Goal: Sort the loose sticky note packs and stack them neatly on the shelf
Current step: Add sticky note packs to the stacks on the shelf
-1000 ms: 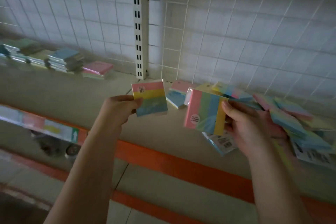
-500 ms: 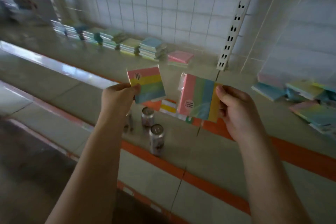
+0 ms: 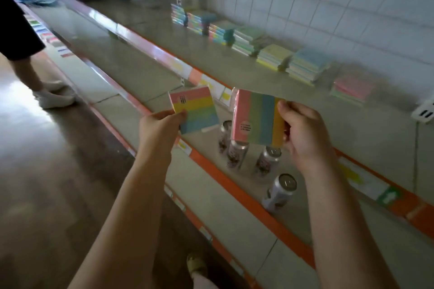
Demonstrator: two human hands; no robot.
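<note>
Head view: the left hand [image 3: 159, 129] pinches a small striped pack [image 3: 194, 110] by its lower-left corner, and the right hand [image 3: 305, 134] grips a larger striped pack [image 3: 257, 119] by its right edge, thumb on the face — both held in front of the shelf [image 3: 150, 23]. Stacked packs [image 3: 246, 37] line the far shelf back; a pink pack [image 3: 352, 88] lies rightmost. Cans [image 3: 280, 191] stand on the lower shelf.

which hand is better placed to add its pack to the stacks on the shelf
Probably the right hand: its striped pack is held nearer the row of stacks than the left hand with its pack.
</note>
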